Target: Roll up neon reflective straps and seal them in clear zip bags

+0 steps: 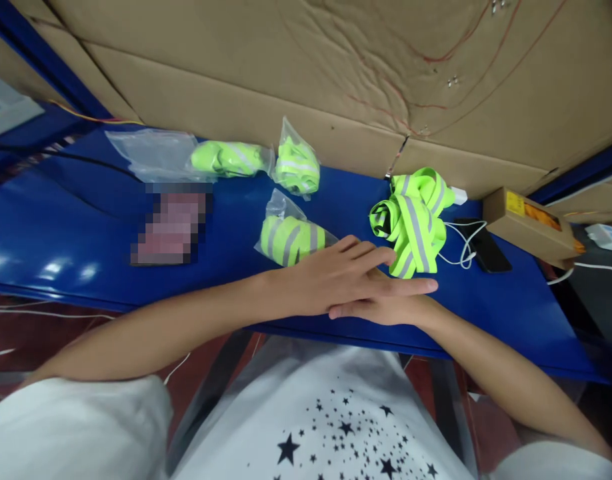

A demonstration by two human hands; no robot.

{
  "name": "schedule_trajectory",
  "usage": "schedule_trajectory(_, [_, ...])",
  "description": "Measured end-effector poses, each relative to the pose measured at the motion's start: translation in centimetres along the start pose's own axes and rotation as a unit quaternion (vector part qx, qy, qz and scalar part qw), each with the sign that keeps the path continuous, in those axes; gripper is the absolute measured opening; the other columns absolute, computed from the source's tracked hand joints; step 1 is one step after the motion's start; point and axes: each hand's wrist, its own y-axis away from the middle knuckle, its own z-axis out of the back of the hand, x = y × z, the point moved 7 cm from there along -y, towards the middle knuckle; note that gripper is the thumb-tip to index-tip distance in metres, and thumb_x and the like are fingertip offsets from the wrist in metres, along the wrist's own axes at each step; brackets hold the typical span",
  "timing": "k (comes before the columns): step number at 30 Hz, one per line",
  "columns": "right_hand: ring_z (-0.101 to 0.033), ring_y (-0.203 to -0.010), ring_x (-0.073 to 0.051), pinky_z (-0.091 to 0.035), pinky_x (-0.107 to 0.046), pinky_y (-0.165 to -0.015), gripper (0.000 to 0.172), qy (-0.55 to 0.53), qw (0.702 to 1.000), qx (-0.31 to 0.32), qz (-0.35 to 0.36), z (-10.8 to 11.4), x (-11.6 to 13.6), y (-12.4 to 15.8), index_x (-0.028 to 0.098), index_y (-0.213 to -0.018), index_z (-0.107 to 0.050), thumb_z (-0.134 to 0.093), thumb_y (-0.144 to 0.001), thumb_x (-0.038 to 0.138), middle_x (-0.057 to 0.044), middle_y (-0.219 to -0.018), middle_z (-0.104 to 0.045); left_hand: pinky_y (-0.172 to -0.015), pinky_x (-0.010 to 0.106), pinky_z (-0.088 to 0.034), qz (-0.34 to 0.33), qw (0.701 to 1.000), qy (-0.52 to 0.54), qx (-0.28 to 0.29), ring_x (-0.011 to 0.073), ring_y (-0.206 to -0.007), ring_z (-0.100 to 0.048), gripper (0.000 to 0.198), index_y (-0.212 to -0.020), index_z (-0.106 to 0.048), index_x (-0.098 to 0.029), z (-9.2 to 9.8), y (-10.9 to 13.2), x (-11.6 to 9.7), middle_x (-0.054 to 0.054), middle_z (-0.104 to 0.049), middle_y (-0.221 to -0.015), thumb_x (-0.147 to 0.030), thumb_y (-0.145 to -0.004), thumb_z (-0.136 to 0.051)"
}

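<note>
Left hand (346, 277) flat, fingers straight, lying across right hand (386, 310). Both splayed and empty at edge of glossy blue table (61, 227). Loose strap bundle (411, 223), neon-yellow woven with grey reflective stripes, lies just beyond fingertips. Bagged strap (291, 239), in crinkled clear plastic, just beside left knuckles.

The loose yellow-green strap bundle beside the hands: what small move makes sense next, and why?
Probably lift the left hand off the right hand and reach for the loose strap bundle. Both hands lie flat and empty on the blue table, the bundle lies just beyond them, and it alone is unbagged, while three bagged bundles lie further left.
</note>
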Motion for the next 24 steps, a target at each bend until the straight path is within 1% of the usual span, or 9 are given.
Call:
schedule_trajectory(2, [-0.065,-0.117,-0.024,-0.058,-0.043,-0.101,0.043,0.015,1.000,-0.022,0.004,0.5,0.0,-0.1,0.020,-0.132,-0.064,-0.061,-0.099,0.049,-0.009,-0.124,-0.070,-0.107,0.042,-0.041,0.001,0.995,0.104,-0.002,0.0293,-0.135,-0.050,0.082,-0.162,-0.031,-0.033,1.6,0.6,0.4,0.012,-0.046,-0.154,-0.016,-0.091,-0.067])
schedule_trajectory(5, [-0.063,-0.126,-0.024,-0.054,-0.043,-0.104,0.032,0.045,0.996,-0.070,0.032,1.8,0.1,0.0,0.020,-0.131,-0.065,-0.048,-0.107,0.032,-0.011,-0.131,-0.069,-0.118,0.041,-0.040,0.010,0.969,0.246,-0.027,0.0289,-0.150,-0.038,0.091,-0.162,-0.030,-0.029,4.3,1.5,1.8,0.012,-0.037,-0.164,-0.036,-0.086,-0.079])
schedule_trajectory(8, [-0.062,-0.129,-0.026,-0.049,-0.047,-0.105,0.031,0.111,0.980,-0.143,0.088,3.3,1.1,0.5,0.022,-0.132,-0.063,-0.048,-0.105,0.020,-0.011,-0.134,-0.069,-0.124,0.048,-0.033,0.120,0.956,0.247,-0.108,0.0319,-0.151,-0.037,0.087,-0.158,-0.040,-0.027,5.8,2.2,5.4,0.012,-0.043,-0.161,-0.050,-0.083,-0.080])
schedule_trajectory(10, [-0.069,-0.111,-0.024,-0.051,-0.046,-0.099,0.027,0.140,0.959,-0.214,0.120,4.4,2.2,1.2,0.023,-0.125,-0.066,-0.052,-0.102,0.017,-0.009,-0.118,-0.075,-0.118,0.051,-0.039,0.246,0.923,0.277,-0.105,0.0348,-0.141,-0.049,0.088,-0.155,-0.044,-0.024,4.9,2.9,8.2,0.015,-0.053,-0.152,-0.058,-0.082,-0.078])
schedule_trajectory(12, [-0.069,-0.085,-0.021,-0.052,-0.043,-0.090,0.019,0.159,0.933,-0.295,0.133,5.4,3.0,2.2,0.024,-0.114,-0.068,-0.059,-0.099,0.017,-0.003,-0.095,-0.077,-0.104,0.047,-0.050,0.318,0.860,0.398,-0.023,0.0335,-0.123,-0.064,0.086,-0.152,-0.049,-0.023,2.3,3.4,9.5,0.014,-0.067,-0.135,-0.063,-0.081,-0.075])
schedule_trajectory(14, [-0.064,-0.071,-0.019,-0.052,-0.041,-0.083,0.013,0.168,0.915,-0.345,0.125,6.1,3.2,2.8,0.025,-0.108,-0.069,-0.064,-0.097,0.019,0.000,-0.083,-0.075,-0.093,0.038,-0.055,0.313,0.782,0.535,0.061,0.0294,-0.108,-0.070,0.073,-0.142,-0.061,-0.023,0.0,3.4,9.0,0.010,-0.074,-0.121,-0.061,-0.082,-0.075])
schedule_trajectory(16, [-0.062,-0.070,-0.019,-0.052,-0.039,-0.078,0.009,0.154,0.920,-0.346,0.098,6.3,2.8,2.9,0.026,-0.104,-0.069,-0.066,-0.097,0.023,0.000,-0.080,-0.075,-0.086,0.033,-0.055,0.289,0.729,0.613,0.099,0.0270,-0.100,-0.071,0.059,-0.122,-0.074,-0.021,-1.3,3.1,8.0,0.008,-0.077,-0.112,-0.058,-0.077,-0.081])
schedule_trajectory(19, [-0.064,-0.071,-0.020,-0.053,-0.036,-0.071,0.007,0.116,0.944,-0.303,0.061,6.0,1.9,2.5,0.026,-0.100,-0.072,-0.066,-0.097,0.029,-0.002,-0.081,-0.075,-0.080,0.029,-0.053,0.279,0.698,0.654,0.087,0.0247,-0.093,-0.070,0.050,-0.101,-0.081,-0.019,-2.6,2.6,7.0,0.006,-0.078,-0.099,-0.058,-0.070,-0.087])
schedule_trajectory(24, [-0.065,-0.074,-0.019,-0.052,-0.035,-0.070,0.025,0.067,0.951,-0.301,0.008,6.6,0.7,2.3,0.024,-0.087,-0.074,-0.057,-0.102,0.034,-0.003,-0.079,-0.074,-0.087,0.028,-0.052,0.262,0.605,0.752,0.013,0.0207,-0.098,-0.070,0.044,-0.112,-0.079,-0.019,-3.5,1.6,5.8,0.009,-0.078,-0.109,-0.048,-0.080,-0.084])
